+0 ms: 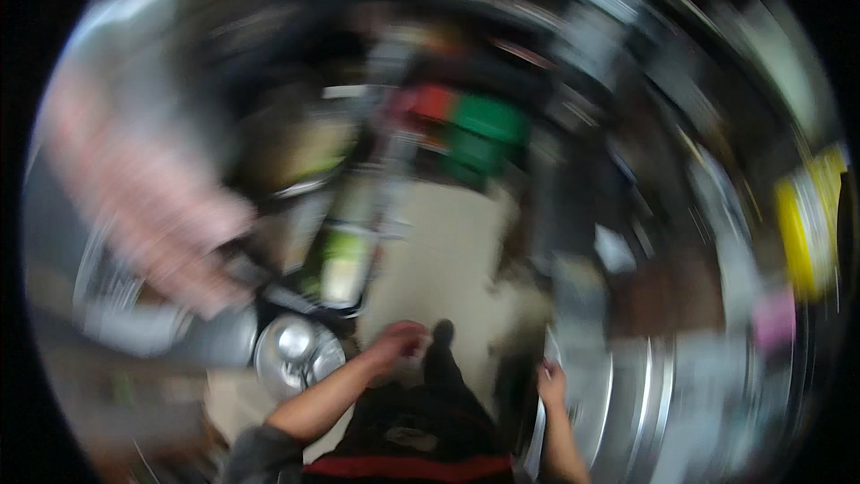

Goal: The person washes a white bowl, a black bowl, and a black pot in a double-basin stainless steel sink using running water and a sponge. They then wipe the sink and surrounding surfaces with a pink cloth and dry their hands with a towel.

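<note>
The whole view is blurred by motion. My left hand (403,338) hangs over the floor in front of a dark apron (416,417), its fingers curled; whether it holds something cannot be made out. My right hand (552,380) is at the lower right, closed around a thin, pale, blade-like object (551,344) that points forward, its kind unclear. A round shiny metal vessel or lid (299,356) lies left of my left forearm. One dark shoe (443,331) shows on the pale floor.
A green bin (490,124) and a red container (431,104) stand ahead. Along the left are a container of green and white food (344,269) and a person's sleeved arms (161,195). A metal counter (631,403) runs along the right.
</note>
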Available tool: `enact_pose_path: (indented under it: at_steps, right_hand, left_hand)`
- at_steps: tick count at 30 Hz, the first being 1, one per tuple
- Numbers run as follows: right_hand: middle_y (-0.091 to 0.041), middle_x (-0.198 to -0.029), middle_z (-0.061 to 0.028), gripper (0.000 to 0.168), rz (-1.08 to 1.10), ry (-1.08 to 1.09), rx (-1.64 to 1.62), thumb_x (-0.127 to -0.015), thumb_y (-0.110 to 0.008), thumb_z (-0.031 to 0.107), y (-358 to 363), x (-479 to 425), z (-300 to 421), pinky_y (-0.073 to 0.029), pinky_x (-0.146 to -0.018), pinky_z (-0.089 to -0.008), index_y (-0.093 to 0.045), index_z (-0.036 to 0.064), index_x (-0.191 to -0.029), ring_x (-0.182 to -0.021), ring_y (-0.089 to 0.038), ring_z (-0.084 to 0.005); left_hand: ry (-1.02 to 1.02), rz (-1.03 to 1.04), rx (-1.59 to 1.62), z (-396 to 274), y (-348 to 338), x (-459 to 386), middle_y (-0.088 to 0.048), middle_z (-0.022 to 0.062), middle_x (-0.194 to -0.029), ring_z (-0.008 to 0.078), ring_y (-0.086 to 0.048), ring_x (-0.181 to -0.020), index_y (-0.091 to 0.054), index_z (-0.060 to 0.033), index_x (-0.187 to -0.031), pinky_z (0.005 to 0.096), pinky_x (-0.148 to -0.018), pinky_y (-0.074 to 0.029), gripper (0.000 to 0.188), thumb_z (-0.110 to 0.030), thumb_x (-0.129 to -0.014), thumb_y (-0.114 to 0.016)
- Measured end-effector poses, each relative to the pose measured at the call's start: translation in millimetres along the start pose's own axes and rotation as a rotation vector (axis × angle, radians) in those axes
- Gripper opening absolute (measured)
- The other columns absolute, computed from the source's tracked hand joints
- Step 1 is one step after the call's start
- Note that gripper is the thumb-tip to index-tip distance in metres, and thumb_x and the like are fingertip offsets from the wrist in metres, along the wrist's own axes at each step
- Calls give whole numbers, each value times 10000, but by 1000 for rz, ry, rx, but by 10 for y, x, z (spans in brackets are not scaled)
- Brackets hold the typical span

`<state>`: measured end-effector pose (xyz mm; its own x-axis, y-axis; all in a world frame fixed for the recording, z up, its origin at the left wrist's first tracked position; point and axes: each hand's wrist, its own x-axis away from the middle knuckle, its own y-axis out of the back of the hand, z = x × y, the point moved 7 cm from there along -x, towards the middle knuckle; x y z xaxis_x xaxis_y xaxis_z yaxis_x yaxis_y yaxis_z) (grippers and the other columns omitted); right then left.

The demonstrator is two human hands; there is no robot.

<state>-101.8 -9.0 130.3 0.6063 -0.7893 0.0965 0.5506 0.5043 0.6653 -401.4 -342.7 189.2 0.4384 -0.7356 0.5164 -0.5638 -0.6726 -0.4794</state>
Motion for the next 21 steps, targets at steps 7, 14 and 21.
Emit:
enact_pose_path:
  at_steps: [7,14,21]
  right_hand:
    - [-674,-887,-233,233,-395,-522,136,-874,-605,193,797,2783,-1407,-521,-768,-474,-633,9,-1014,-868,-652,-426]
    - [-677,-979,-226,205,-508,-933,268,-845,-613,155,1307,5394,-2927,-530,-842,-478,-662,23,-994,-940,-651,-414]
    - [-614,-1214,-165,279,-83,-1027,631,-846,-603,142,1570,6382,-4847,-537,-860,-473,-627,39,-1105,-1137,-599,-335]
  left_hand:
    - [277,273,-170,1267,-1135,163,-611,32,-742,106,-560,-581,-628,-5,-1084,217,-534,-460,227,-201,-997,-555]
    - [442,270,-451,2275,-1730,651,-598,1,-740,102,-561,-574,-615,-24,-1081,229,-516,-469,235,-233,-991,-555]
    - [471,243,-611,3647,-2233,1402,-599,-1,-768,118,-552,-629,-606,-42,-1106,249,-549,-428,264,-267,-972,-569]
